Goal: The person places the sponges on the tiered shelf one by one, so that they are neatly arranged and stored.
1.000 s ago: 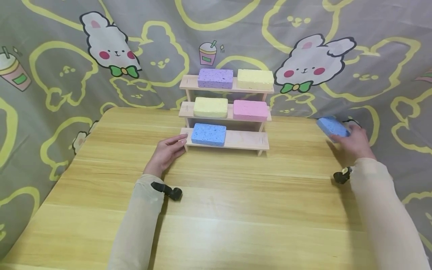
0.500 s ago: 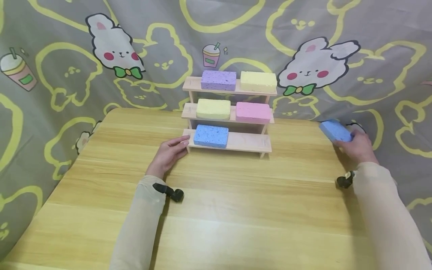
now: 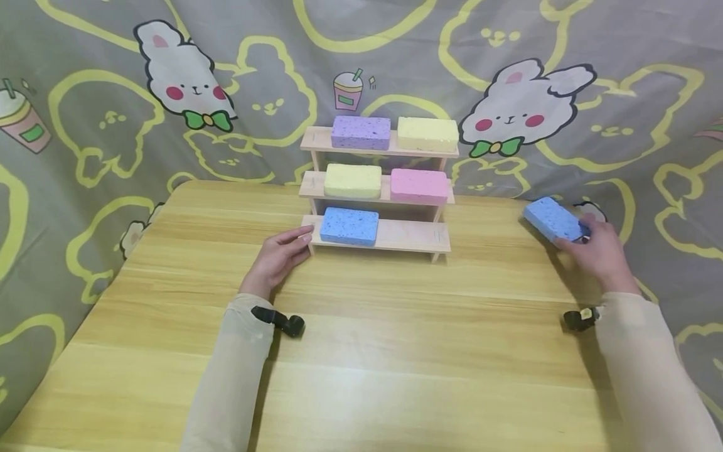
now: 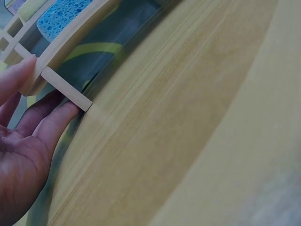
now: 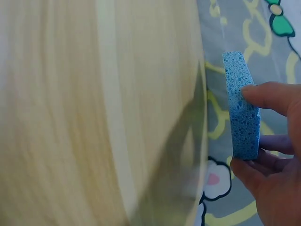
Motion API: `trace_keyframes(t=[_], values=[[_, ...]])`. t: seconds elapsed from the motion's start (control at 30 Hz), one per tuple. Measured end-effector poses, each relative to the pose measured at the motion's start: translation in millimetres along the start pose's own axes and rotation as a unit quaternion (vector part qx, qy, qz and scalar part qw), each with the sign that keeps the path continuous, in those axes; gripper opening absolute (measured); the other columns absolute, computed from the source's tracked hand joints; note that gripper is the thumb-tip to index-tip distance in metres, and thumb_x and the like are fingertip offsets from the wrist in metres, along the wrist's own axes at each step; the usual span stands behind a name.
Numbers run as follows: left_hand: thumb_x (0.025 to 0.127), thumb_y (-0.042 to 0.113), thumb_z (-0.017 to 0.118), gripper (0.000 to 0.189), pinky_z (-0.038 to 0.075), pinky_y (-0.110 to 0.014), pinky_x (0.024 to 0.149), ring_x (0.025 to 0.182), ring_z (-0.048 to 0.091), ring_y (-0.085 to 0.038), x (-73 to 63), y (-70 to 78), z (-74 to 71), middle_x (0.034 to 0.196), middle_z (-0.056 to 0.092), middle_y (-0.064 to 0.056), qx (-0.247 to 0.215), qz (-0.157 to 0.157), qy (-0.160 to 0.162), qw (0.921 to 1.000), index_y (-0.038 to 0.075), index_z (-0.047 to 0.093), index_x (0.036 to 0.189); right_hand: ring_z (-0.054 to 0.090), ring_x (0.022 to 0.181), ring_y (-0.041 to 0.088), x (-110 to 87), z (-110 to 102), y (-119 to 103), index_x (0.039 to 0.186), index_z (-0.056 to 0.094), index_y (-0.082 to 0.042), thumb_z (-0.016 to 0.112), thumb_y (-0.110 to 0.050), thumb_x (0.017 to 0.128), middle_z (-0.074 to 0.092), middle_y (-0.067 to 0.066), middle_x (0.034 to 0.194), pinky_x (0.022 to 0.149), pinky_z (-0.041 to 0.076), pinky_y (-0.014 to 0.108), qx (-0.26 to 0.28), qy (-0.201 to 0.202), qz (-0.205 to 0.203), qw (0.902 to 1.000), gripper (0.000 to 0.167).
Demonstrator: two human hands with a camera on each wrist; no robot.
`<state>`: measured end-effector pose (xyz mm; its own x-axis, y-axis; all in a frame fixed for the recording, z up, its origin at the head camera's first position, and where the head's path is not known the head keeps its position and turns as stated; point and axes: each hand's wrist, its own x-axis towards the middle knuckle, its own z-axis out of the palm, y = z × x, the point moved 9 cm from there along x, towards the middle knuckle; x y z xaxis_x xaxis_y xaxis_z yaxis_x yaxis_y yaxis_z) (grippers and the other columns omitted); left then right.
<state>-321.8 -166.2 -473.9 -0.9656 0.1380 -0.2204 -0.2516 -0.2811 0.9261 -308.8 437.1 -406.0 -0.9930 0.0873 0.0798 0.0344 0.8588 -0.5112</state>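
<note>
In the head view, a blue sponge (image 3: 555, 220) is pinched in my right hand (image 3: 601, 254), held above the table's far right corner. The right wrist view shows the thumb on one side of that sponge (image 5: 241, 113) and fingers at its lower end. My left hand (image 3: 279, 257) holds the left end of a three-tier wooden shelf (image 3: 412, 233). In the left wrist view, the thumb lies on the end of the lowest board (image 4: 70, 37), with fingers against its leg (image 4: 66, 88). Another blue sponge (image 3: 349, 226) lies on the left of that board.
On the middle tier sit a yellow sponge (image 3: 353, 181) and a pink sponge (image 3: 419, 185). A purple sponge (image 3: 360, 132) and a second yellow sponge (image 3: 427, 134) are on the top tier. Behind the wooden table (image 3: 395, 351) hangs a patterned grey curtain (image 3: 395, 37).
The right hand has drawn slightly back toward the person with the blue sponge, which is now a bit further left. My left hand stays at the shelf's end.
</note>
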Motion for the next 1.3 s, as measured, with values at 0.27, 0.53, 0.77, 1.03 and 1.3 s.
trace_keyframes(t=[0.27, 0.53, 0.77, 1.03, 1.3], values=[[0.097, 0.005, 0.063, 0.048, 0.049, -0.033, 0.098, 0.121, 0.055, -0.022, -0.3, -0.7, -0.6, 0.149, 0.043, -0.015, 0.010, -0.010, 0.000, 0.9999, -0.005, 0.047, 0.141, 0.016, 0.135, 0.059, -10.9, 2.6, -12.2, 0.141, 0.035, 0.015, 0.066, -0.032, 0.095, 0.015, 0.039, 0.151, 0.107, 0.017, 0.071, 0.011, -0.005, -0.007, 0.9999, 0.073], [0.097, 0.005, 0.062, 0.047, 0.049, -0.033, 0.099, 0.123, 0.054, -0.023, -1.1, -0.3, -1.3, 0.149, 0.043, -0.015, 0.010, -0.010, 0.001, 0.9999, -0.005, 0.047, 0.141, 0.026, 0.132, 0.057, -18.4, 12.7, -27.3, 0.143, 0.035, 0.014, 0.068, -0.037, 0.094, 0.032, 0.037, 0.144, 0.109, 0.019, 0.067, 0.028, -0.012, -0.023, 0.9993, 0.078], [0.097, 0.004, 0.062, 0.044, 0.050, -0.034, 0.098, 0.119, 0.057, -0.022, -0.7, -0.6, -1.8, 0.148, 0.044, -0.016, 0.004, -0.008, 0.001, 1.0000, -0.004, 0.050, 0.138, 0.035, 0.127, 0.055, -23.4, 19.1, -38.4, 0.141, 0.039, 0.014, 0.073, -0.028, 0.091, 0.034, 0.036, 0.142, 0.105, 0.031, 0.063, 0.060, -0.014, -0.042, 0.9973, 0.074], [0.096, 0.003, 0.063, 0.039, 0.051, -0.033, 0.096, 0.117, 0.058, -0.022, 0.4, -4.2, 0.4, 0.147, 0.045, -0.017, -0.010, -0.011, 0.003, 0.9999, -0.001, 0.057, 0.134, 0.043, 0.125, 0.049, -30.6, 21.1, -46.7, 0.143, 0.041, 0.009, 0.075, -0.025, 0.090, 0.037, 0.028, 0.144, 0.098, 0.046, 0.028, 0.094, -0.021, -0.066, 0.9932, 0.072], [0.096, 0.005, 0.064, 0.042, 0.050, -0.034, 0.097, 0.118, 0.057, -0.022, -0.3, -2.2, -0.5, 0.147, 0.045, -0.016, -0.003, -0.014, 0.004, 0.9999, -0.001, 0.055, 0.136, 0.046, 0.128, 0.036, -39.9, 22.5, -63.3, 0.145, 0.044, 0.002, 0.075, -0.017, 0.090, 0.040, 0.016, 0.146, 0.094, 0.042, 0.011, 0.148, -0.023, -0.093, 0.9844, 0.066]])
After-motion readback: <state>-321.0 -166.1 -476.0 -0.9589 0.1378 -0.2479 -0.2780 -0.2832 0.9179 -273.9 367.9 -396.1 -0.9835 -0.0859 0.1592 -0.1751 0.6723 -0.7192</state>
